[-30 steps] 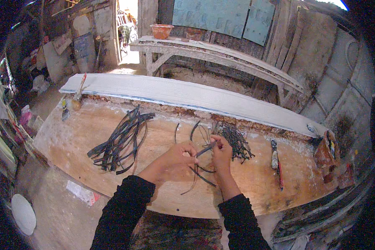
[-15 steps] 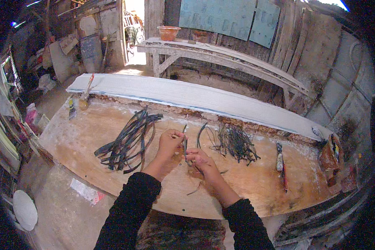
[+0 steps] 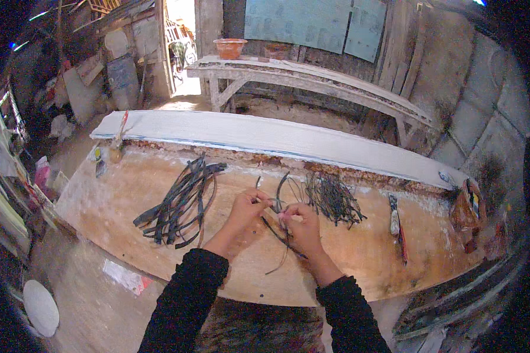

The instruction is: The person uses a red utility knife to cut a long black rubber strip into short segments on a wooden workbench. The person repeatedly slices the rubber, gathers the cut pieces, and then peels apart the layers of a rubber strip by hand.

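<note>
My left hand [image 3: 249,210] is closed in a pinch over the middle of the wooden board. Close beside it, my right hand [image 3: 301,227] has its fingertips pinched together. A thin dark strip [image 3: 274,203] spans the small gap between the two hands; its exact ends are hidden by the fingers. Under and beside the right hand lie loose dark strips [image 3: 284,240], one curving toward me. A pile of wider dark flat strips [image 3: 179,203] rests to the left of my hands. To the right sits a tangled bundle of thin dark strips [image 3: 334,199].
The wooden board [image 3: 129,170] ends at a long white slab [image 3: 277,135]. A brush [image 3: 119,141] leans at its left end. A knife-like tool [image 3: 394,217] and a red pen-like stick [image 3: 403,247] lie right, near a crumpled brown bag [image 3: 468,209]. Behind stands a bench [image 3: 312,73] with an orange pot [image 3: 230,49].
Both hands have shifted: the right hand moved slightly right and the strip between them has turned from nearly upright to more sideways. The view has tilted slightly.
</note>
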The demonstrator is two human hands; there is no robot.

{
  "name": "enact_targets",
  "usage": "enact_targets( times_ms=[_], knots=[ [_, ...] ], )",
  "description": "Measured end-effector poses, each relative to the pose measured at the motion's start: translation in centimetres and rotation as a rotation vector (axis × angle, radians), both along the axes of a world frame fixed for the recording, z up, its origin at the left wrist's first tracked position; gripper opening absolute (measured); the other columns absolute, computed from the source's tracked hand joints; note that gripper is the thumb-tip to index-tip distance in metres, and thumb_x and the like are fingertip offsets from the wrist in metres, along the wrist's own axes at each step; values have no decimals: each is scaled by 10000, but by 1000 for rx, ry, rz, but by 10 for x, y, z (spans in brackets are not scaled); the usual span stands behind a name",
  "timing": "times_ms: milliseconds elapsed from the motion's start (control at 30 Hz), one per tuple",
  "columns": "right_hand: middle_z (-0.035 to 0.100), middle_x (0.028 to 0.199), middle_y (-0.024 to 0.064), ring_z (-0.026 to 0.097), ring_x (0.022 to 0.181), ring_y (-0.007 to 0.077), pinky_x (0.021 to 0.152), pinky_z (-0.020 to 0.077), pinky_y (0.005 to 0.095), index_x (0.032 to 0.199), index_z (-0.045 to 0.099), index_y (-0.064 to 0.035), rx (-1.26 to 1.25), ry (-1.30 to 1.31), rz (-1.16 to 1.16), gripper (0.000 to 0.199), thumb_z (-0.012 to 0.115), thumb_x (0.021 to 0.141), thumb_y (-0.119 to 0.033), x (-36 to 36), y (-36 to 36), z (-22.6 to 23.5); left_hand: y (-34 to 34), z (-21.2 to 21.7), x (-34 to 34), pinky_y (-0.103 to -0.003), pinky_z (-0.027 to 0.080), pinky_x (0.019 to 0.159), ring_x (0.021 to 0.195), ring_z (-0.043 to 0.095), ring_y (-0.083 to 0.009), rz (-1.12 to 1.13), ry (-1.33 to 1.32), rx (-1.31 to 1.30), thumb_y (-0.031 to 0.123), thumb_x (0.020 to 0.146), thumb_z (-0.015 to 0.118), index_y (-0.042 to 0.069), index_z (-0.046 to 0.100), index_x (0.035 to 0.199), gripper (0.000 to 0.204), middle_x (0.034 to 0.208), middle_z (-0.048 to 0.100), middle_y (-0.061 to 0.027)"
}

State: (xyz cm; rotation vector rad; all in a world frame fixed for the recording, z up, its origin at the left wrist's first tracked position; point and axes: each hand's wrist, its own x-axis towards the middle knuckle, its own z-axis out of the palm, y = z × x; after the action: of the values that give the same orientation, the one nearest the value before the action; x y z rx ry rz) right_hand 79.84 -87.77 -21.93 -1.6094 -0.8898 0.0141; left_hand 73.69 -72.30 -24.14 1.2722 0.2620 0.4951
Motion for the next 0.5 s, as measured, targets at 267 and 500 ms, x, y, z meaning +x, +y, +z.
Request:
enact_targets(
  times_ms=[267, 500],
  knots=[
    [539, 791, 73, 492, 690, 195, 658, 413, 299, 783, 580, -53, 57, -6, -429, 101, 580, 693, -8, 36, -9, -4, -51, 12, -13, -224, 410, 613, 689, 503, -87, -209, -154, 528, 50, 732, 630, 49, 544, 779, 98, 775, 528, -13],
    [491, 759, 37, 483, 685, 161, 648, 399, 260, 830, 605, -75, 95, -112, -460, 146, 601, 698, -14, 48, -7, -24, -49, 22, -17, -219, 416, 580, 652, 501, -77, -142, -21, 500, 78, 718, 639, 36, 552, 765, 108, 758, 517, -16]
  ],
)
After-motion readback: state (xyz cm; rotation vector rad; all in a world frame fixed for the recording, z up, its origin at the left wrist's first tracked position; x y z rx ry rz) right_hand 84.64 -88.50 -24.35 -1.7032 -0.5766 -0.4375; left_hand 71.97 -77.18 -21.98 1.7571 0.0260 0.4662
